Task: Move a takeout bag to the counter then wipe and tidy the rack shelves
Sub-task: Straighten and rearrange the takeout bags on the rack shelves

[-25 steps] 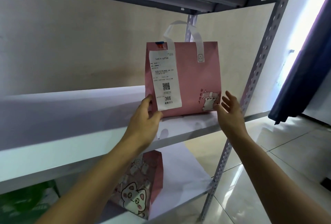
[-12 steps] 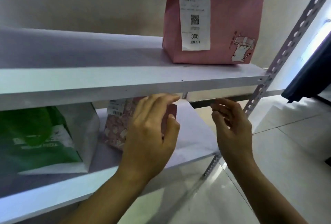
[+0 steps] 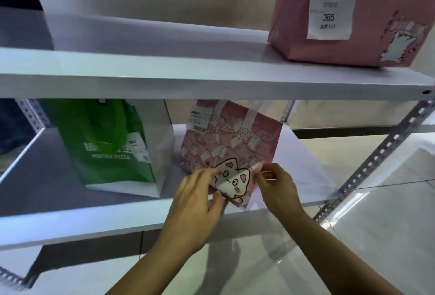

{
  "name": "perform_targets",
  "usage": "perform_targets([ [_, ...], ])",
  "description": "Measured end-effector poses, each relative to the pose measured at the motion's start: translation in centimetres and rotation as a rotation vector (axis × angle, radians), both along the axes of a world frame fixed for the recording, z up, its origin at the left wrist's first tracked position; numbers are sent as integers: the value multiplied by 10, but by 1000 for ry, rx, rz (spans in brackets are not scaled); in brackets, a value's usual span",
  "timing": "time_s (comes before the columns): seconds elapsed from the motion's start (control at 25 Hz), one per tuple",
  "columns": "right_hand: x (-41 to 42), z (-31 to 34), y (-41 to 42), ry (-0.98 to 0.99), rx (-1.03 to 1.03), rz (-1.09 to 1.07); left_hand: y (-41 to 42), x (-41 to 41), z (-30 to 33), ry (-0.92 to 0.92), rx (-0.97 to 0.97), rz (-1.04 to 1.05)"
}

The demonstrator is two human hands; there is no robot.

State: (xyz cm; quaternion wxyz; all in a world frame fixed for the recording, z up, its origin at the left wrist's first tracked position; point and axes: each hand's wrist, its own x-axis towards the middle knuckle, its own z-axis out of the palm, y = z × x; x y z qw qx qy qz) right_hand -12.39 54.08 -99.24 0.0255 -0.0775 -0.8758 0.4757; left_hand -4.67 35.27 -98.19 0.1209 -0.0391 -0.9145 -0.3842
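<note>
Cat-print pink bag [image 3: 231, 151] sits on lower shelf [image 3: 94, 214], tilted, its near bottom corner toward the shelf's front edge. Left hand [image 3: 195, 200] is on the corner's left side, fingers lying along the cat picture w/ thumb underneath; looks like a light hold, can't tell how firm. Right hand [image 3: 275, 185] pinches the corner's right edge btwn thumb & fingertips.

Step, prob: tidying, squaring this bag up on the shelf; could also be a lift-off for the counter. Next move needs both hands turning the base flat & straight w/o crushing the paper.

Just left of the grip: green pizza bag [image 3: 106, 144], upright, close beside but apart. Above & right: bigger pink bag [image 3: 353, 23] w/ receipt "366" on upper shelf [image 3: 164, 78]. Metal rack post [image 3: 386, 151] to the right, glossy tiled floor [image 3: 388, 224] below. No cloth or counter in view.
</note>
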Motion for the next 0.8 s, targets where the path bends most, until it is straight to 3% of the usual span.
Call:
perform_targets([
  [0.2, -5, -4, 4, 19, -55, 3, -10, 2, -11, -31, 34, 35],
  [0.48, 20, -11, 70, -29, -211, -48, -6, 3, -30, -53, 157, 137],
  [0.8, 32, -16, 80, -17, -230, -6, 6, 8, -48, -136, 509, 197],
])
